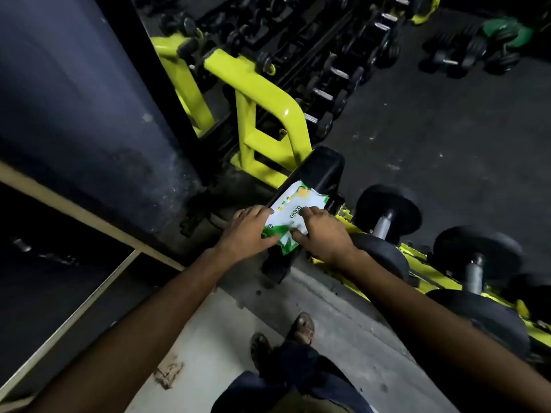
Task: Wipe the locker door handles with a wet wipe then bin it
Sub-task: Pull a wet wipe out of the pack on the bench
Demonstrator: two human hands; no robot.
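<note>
A white and green wet wipe pack (295, 208) lies on the black padded end of a bench (319, 171). My left hand (247, 231) grips the pack's near left edge, fingers curled over it. My right hand (323, 234) rests on top of the pack, with thumb and fingertips pressed at its middle. No loose wipe shows. The dark lockers (53, 272) with pale wooden frames stand at the lower left; a small metal handle (22, 244) glints there, blurred.
A yellow dumbbell rack (268, 108) stands behind the bench. Black dumbbells (387, 216) line a low yellow rack on the right. A dark blue wall (74, 99) rises at the left. My feet (301, 329) stand on the grey concrete floor.
</note>
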